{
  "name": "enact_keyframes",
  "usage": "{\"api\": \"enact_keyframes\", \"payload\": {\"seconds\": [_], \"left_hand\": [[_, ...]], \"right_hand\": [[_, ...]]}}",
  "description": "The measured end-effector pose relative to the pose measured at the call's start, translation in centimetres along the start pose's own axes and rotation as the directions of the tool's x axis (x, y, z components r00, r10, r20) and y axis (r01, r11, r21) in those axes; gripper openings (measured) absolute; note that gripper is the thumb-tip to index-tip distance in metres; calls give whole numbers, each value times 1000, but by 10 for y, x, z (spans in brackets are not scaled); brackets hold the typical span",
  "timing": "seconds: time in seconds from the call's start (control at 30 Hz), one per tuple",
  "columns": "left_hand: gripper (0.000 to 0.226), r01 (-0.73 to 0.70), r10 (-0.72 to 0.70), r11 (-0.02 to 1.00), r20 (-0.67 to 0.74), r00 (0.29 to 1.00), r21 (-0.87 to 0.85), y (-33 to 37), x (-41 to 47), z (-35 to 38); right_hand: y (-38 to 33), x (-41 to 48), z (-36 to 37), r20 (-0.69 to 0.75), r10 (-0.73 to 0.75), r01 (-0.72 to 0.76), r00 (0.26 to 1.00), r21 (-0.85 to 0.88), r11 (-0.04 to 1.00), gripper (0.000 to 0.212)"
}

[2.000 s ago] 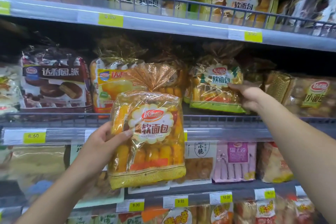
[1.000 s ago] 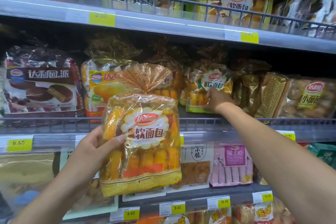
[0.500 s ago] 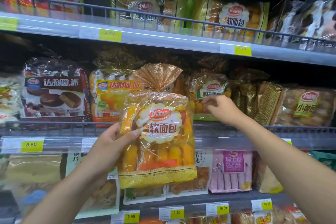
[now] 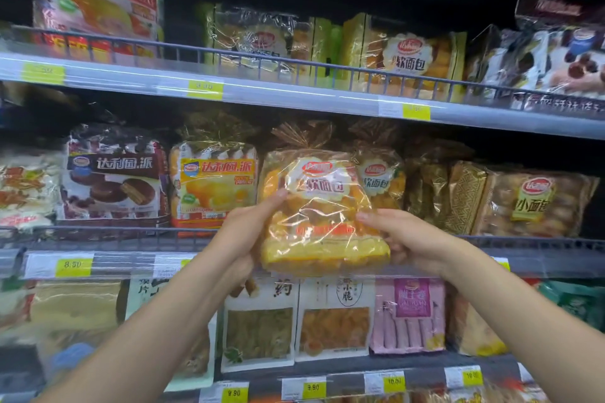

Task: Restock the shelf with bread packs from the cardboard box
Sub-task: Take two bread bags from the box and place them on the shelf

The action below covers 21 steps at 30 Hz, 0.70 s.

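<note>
A clear bread pack [image 4: 319, 206] with orange rolls and a white scalloped label is held upright in front of the middle shelf's wire rail [image 4: 131, 234]. My left hand [image 4: 244, 232] grips its left edge and my right hand [image 4: 406, 237] grips its right edge. Its bottom hangs at the shelf's front edge. Just behind it on the right stands another pack of the same bread [image 4: 381, 178]. The cardboard box is out of view.
Chocolate pie pack [image 4: 113, 180] and yellow pie pack [image 4: 212, 183] stand left of the held pack. Gold-wrapped packs [image 4: 458, 196] and a small-bread pack [image 4: 533, 203] stand to the right. The upper shelf [image 4: 294, 96] hangs close above. Lower shelves carry more goods.
My right hand left the pack on the shelf and came back to grip the held pack's right edge. The held pack has risen and moved right, up to the middle shelf's rail.
</note>
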<state>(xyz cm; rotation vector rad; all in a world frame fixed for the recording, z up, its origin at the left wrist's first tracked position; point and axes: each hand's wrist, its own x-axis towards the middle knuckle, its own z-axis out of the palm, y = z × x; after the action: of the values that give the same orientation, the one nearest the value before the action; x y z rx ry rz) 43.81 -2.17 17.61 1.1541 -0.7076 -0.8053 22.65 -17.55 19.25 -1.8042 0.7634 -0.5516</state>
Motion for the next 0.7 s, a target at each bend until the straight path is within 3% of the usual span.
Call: {"api": "enact_keyframes", "payload": {"seconds": [0.17,0.33,0.47,0.7], "left_hand": [[19,-108,105,987,29,994,118,9,8,4],[24,-162,202,880,-42,979,446,24,21,4],[25,-133,164,889,-35,986,439,35,40,6],[51,-108,141,888,-42,989,446,27,79,-3]], "right_hand": [[-4,16,-13,-63,-21,27,998,105,994,35],[-18,35,-11,-153,-24,37,988,78,996,36],[-22,68,-11,-186,-10,37,982,143,989,35],[-21,110,5,-344,-33,43,938,21,999,64]]}}
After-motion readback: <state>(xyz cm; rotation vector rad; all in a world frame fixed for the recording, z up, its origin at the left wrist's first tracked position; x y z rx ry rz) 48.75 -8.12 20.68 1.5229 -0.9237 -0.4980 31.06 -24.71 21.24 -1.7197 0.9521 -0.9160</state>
